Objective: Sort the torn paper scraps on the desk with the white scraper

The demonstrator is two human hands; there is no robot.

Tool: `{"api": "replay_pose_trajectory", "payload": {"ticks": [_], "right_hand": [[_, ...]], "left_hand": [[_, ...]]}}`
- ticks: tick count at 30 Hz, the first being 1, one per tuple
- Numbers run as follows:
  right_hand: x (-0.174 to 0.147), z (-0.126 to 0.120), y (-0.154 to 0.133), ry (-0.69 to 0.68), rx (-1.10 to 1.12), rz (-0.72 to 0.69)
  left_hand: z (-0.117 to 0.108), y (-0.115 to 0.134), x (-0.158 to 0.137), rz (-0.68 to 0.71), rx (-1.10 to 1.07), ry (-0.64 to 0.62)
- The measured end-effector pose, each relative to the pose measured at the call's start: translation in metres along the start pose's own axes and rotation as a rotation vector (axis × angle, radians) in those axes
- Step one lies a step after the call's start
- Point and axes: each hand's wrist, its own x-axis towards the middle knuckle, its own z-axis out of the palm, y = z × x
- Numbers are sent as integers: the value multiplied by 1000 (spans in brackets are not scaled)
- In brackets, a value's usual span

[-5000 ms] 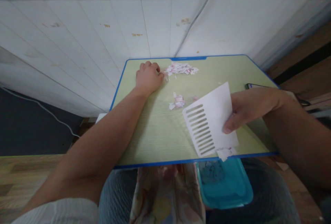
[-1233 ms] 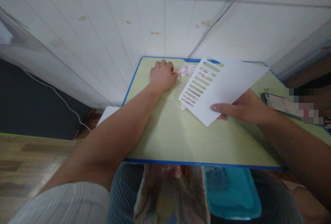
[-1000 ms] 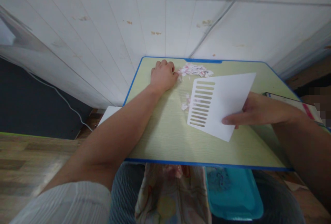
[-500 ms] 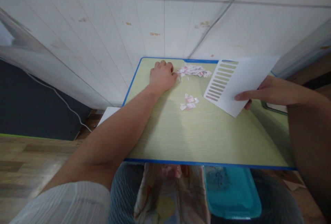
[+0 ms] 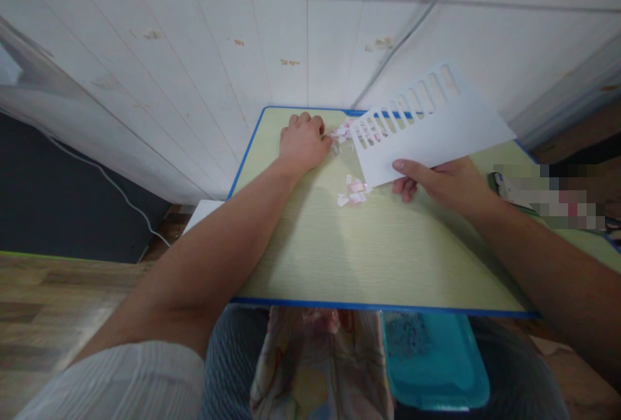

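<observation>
My right hand (image 5: pixel 436 180) pinches a white card (image 5: pixel 436 138) with a row of slots cut along one side. The card is tilted above the table, its slotted side towards the wall and partly over a pile of small pink-and-white paper scraps (image 5: pixel 343 130). A smaller heap of the same scraps (image 5: pixel 356 191) lies near the card's lower corner. On the table's left part rests my left hand (image 5: pixel 305 142), fingers curled, thumb side against the edge of the far pile. Whatever its fingertips hold, if anything, is hidden.
The pale green table (image 5: pixel 310 252) has a blue rim and stands against a white panelled wall (image 5: pixel 218 70) with a hanging cable (image 5: pixel 412 35). A blurred-out item (image 5: pixel 557 197) lies at the right. Below the near edge are a turquoise tray (image 5: pixel 441 375) and patterned cloth (image 5: pixel 320 368).
My right hand has moved left with the white card and turned it, so its slotted side now covers part of the far pile. My left hand has stayed in place.
</observation>
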Motion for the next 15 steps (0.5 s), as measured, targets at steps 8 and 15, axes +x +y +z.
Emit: {"api": "replay_pose_trajectory", "payload": {"ticks": [8, 15], "right_hand": [[-5, -7, -4, -189, -48, -30], [-4, -15, -8, -189, -81, -53]], "left_hand": [[-2, 1, -2, 6, 10, -4], [-1, 1, -1, 6, 4, -3]]}}
